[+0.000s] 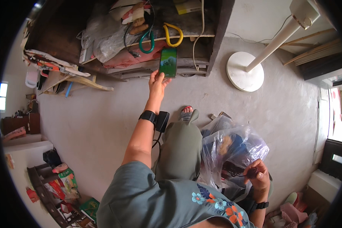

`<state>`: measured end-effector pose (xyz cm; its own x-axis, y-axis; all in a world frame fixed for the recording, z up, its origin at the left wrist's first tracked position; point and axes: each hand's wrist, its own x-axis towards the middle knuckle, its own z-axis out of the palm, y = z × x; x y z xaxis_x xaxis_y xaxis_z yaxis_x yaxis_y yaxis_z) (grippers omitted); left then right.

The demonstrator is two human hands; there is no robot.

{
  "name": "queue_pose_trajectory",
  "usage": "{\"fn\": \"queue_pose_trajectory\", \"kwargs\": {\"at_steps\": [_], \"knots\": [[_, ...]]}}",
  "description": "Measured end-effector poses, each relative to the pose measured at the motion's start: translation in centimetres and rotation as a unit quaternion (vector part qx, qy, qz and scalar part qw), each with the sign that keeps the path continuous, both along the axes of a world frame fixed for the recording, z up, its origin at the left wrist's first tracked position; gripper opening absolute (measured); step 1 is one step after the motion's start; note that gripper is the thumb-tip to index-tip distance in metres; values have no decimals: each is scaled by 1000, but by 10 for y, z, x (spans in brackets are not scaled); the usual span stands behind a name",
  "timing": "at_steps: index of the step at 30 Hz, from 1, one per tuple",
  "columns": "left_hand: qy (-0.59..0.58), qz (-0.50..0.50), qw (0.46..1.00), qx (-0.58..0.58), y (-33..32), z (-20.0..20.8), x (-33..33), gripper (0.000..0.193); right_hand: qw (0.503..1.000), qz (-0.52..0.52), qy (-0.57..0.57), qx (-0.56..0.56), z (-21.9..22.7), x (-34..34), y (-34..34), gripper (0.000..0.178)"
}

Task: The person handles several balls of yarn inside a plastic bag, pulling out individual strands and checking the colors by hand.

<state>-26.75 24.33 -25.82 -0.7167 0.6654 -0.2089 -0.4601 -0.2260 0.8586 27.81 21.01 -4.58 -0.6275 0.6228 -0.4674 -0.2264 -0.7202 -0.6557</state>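
Note:
My left hand (159, 79) reaches far forward and grips a smartphone (168, 62) with a lit green screen, close to the front edge of a low shelf. Down at the right, my right hand (259, 178) has its fingers closed round a small dark reddish-brown bundle that looks like wound yarn (251, 173). A strand runs from it toward more dark yarn (231, 169) beside the hand. Just beyond that hand, a clear plastic bag (237, 142) stuffed with blue, tan and purple soft items stands on the floor by my leg.
The dark wooden shelf (221, 28) holds plastic wrapping, a yellow loop handle (173, 35) and a green loop handle (146, 42). A white pole on a round base (245, 72) stands at the far right. Packages fill a dark rack (40, 178) at the near left; pink shoes (292, 211) lie near right.

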Motion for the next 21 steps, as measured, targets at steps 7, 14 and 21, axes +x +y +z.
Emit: {"fn": "queue_pose_trajectory", "kwargs": {"at_steps": [7,14,21], "knots": [[6,-6,1000,-3,24,-6,-14,33,998,27,45,-27,-5,-11,9,48],[16,20,1000,-3,44,-11,-18,33,998,28,31,-42,-10,-6,7,47],[21,8,999,-40,59,-38,-21,30,999,25,21,-43,-12,-11,10,47]]}}
